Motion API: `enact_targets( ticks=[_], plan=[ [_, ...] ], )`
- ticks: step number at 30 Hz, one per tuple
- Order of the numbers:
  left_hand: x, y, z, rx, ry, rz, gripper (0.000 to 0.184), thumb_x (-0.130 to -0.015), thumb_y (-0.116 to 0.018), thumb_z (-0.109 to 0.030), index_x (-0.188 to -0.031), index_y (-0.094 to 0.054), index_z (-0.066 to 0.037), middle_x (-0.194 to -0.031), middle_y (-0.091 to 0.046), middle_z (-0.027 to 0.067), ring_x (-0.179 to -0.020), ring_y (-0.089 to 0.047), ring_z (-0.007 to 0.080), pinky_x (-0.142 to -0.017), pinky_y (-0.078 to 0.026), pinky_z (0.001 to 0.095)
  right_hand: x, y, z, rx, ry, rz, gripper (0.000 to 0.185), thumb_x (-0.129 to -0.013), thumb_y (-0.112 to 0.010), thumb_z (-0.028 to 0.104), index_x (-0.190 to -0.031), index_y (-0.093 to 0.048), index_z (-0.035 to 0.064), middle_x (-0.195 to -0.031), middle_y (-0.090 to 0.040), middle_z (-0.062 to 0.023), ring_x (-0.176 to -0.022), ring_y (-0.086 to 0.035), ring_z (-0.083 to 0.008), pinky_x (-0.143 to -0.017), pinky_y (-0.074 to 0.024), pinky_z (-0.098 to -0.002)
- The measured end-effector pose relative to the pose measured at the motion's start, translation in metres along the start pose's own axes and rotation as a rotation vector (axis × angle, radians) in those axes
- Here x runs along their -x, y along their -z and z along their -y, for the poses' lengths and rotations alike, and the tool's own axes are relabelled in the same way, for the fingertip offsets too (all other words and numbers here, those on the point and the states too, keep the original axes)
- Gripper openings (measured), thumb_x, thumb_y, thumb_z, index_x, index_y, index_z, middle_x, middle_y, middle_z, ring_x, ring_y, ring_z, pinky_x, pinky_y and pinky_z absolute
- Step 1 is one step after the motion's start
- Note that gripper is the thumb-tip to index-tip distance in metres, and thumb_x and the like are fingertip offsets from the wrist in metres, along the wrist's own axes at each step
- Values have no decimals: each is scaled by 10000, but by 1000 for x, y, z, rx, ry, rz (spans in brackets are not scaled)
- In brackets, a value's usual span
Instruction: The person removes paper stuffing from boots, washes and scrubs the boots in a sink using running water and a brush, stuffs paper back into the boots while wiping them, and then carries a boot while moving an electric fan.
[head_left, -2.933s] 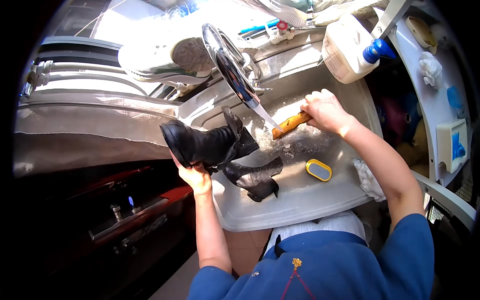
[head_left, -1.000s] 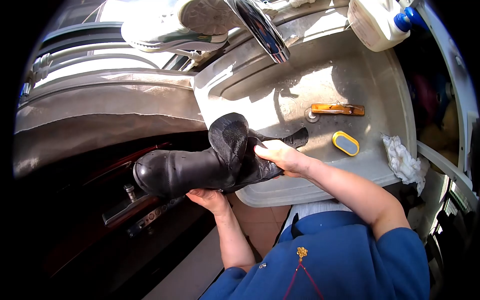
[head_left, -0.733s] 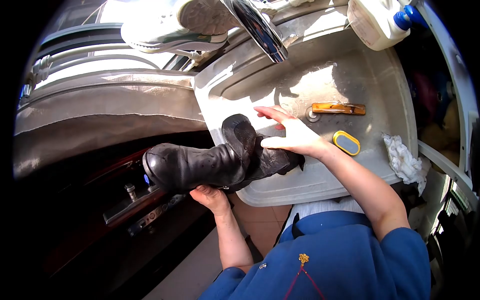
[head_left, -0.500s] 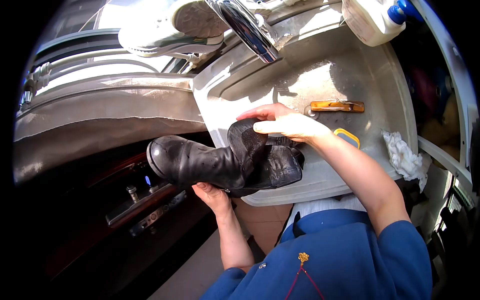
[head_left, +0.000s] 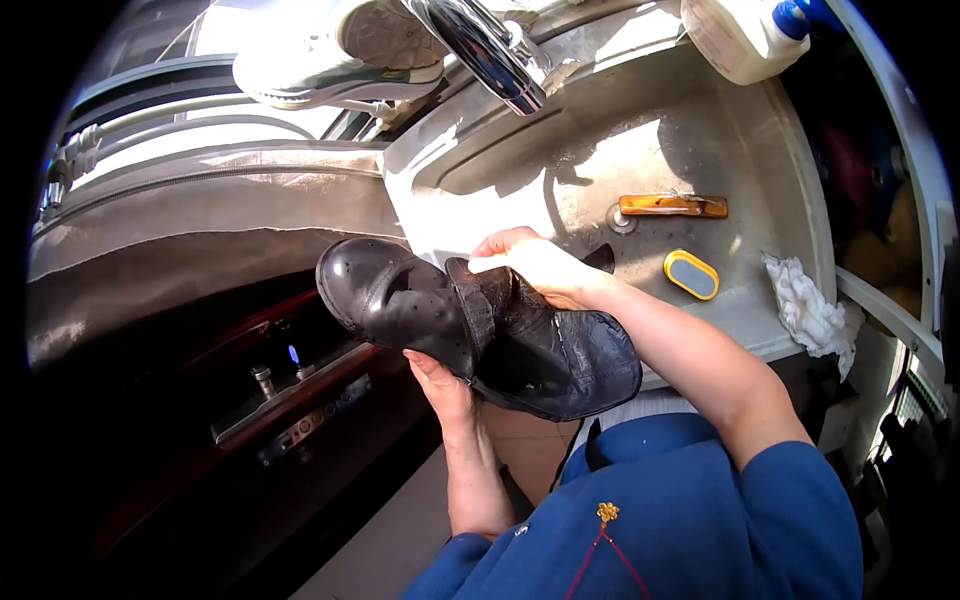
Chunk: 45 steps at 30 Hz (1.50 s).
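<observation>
The black boot (head_left: pixel 415 305) lies toe-left over the near-left rim of the sink (head_left: pixel 790 340), its shaft spread open. The left hand's (head_left: pixel 448 400) fingers clamp its near side; the right hand's (head_left: pixel 545 268) fingers and thumb close on its far flap. Right, the orange bar (head_left: pixel 673 205) and yellow-edged oval (head_left: pixel 692 275) lie apart; the tap (head_left: pixel 490 60) overhangs the far side.

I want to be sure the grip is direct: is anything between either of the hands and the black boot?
Nothing visible is. The bare left hand meets the black boot along its near side, and the bare right hand meets its far upper edge. Fingers behind the leather are hidden.
</observation>
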<state>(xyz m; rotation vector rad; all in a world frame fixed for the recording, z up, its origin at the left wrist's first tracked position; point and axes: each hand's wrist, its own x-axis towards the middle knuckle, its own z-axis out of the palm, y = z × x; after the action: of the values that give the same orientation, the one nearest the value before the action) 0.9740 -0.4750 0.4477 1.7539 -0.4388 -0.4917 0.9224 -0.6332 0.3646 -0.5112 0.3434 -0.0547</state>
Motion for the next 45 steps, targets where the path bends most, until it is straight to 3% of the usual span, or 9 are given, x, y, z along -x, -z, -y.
enact_targets(
  ticks=[10, 14, 18, 23, 30, 36, 38, 40, 45],
  plan=[
    [-8, 3, 4, -113, -64, -30, 746, -928, -368, -597, -1292, -377, 54, -1245, -492, 121, -1132, -478, 187, -991, -349, 323, 57, 31, 45, 654, 496, -447, 367, -849, -605, 137, -1194, -561, 19, -1050, -589, -79, -994, -565, -156, -886, -452, -285],
    [-10, -7, 1, -206, -193, -14, 748, -912, -405, -602, -1270, -409, 54, -1215, -510, 122, -1112, -492, 189, -973, -366, 318, 79, 21, 40, 855, 708, -165, 463, -859, -593, 266, -1254, -533, 33, -1250, -516, -138, -1158, -491, -277, -1026, -340, -366],
    [-11, -7, -11, -325, -278, -4, 761, -901, -420, -611, -1272, -419, 53, -1209, -519, 123, -1102, -501, 193, -968, -369, 320, 85, 27, 29, 721, 386, -303, 452, -828, -630, 217, -1249, -543, 78, -1325, -463, -84, -1217, -439, -188, -984, -398, -340],
    [-16, 11, 4, -102, -126, -131, 791, -910, -336, -633, -1341, -346, 30, -1307, -461, 131, -1184, -464, 214, -1014, -357, 351, 93, 27, 40, 490, 188, -112, 435, -755, -767, 188, -1126, -615, 19, -849, -616, 5, -797, -556, -60, -774, -464, -207],
    [-3, 12, 22, 155, 117, -141, 752, -936, -296, -597, -1385, -275, 6, -1367, -406, 127, -1243, -425, 231, -1054, -340, 380, 101, 25, 34, 420, 46, -35, 432, -752, -761, 85, -1141, -593, 5, -909, -612, -39, -779, -560, -67, -721, -494, -211],
    [5, 27, 25, 6, 92, -115, 765, -924, -345, -608, -1353, -322, 24, -1327, -443, 123, -1203, -445, 213, -1029, -338, 356, 109, 20, 34, 1234, 411, -230, 187, -694, -706, 38, -869, -642, 20, -858, -628, -79, -741, -609, -203, -656, -502, -302],
    [7, 31, 25, -39, 76, -119, 771, -919, -358, -612, -1344, -335, 31, -1322, -448, 123, -1196, -446, 207, -1024, -336, 347, 103, 8, 36, 1252, 687, 178, 262, -666, -663, 6, -925, -649, 44, -872, -637, -72, -740, -600, -234, -638, -500, -330],
    [7, 35, 23, -125, 23, -76, 797, -896, -389, -634, -1295, -395, 56, -1274, -489, 133, -1161, -468, 204, -1005, -346, 341, 96, -7, 33, 1364, 646, 448, 314, -722, -575, 58, -1027, -648, 59, -969, -646, -81, -835, -603, -251, -643, -511, -345],
    [7, 35, 14, -358, -216, -63, 809, -842, -470, -658, -1158, -488, 87, -1129, -571, 133, -1042, -535, 198, -932, -402, 337, 88, -7, -16, 1824, 642, 402, 253, -737, -545, 128, -961, -654, 85, -963, -633, -33, -859, -611, -195, -623, -517, -276]
  ],
)
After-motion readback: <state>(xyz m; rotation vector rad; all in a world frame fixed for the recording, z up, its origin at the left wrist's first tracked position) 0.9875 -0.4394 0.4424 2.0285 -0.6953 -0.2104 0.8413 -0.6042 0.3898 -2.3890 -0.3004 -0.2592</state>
